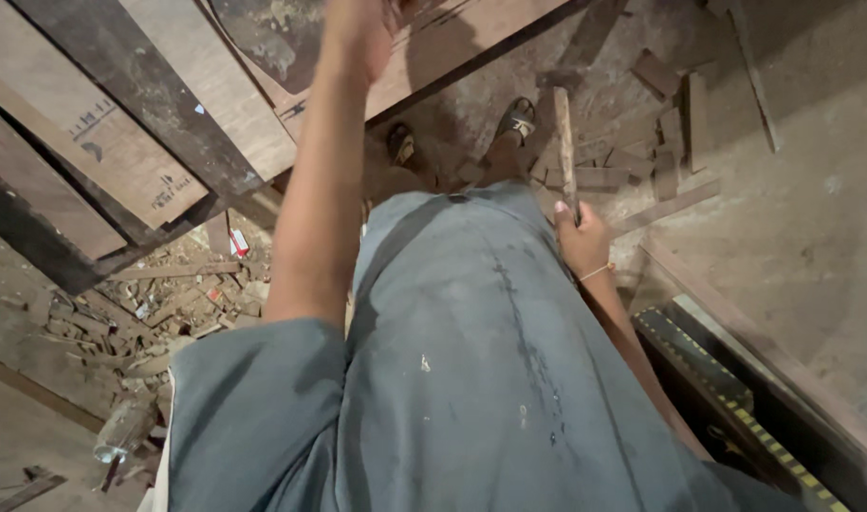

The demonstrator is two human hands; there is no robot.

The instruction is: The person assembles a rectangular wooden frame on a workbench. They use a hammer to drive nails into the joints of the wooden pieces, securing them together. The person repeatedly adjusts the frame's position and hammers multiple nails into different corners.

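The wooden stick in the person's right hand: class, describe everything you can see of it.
The wooden stick is a narrow, straight, pale brown strip of rough-looking timber. The right hand grips its lower end beside the grey garment, and the stick points away from the person, over the dusty floor toward wood offcuts. Its far end lies near a sandalled foot; contact cannot be told.

Left hand (358,28) up at top centre on the boards (168,104), which lean across the upper left w/ a dark beam (139,85) over them; right hand (581,242) low at the person's right side, closed round a stick (564,142) that points fwd over the floor (813,218). Both feet (462,142) stand betw. boards and stick, offcuts (661,123) lie on the floor ahead-right of the stick, rubble (168,303) below the boards at left. A bottle (125,427) lies bottom left, a striped edge (728,398) runs bottom right behind the right hand.
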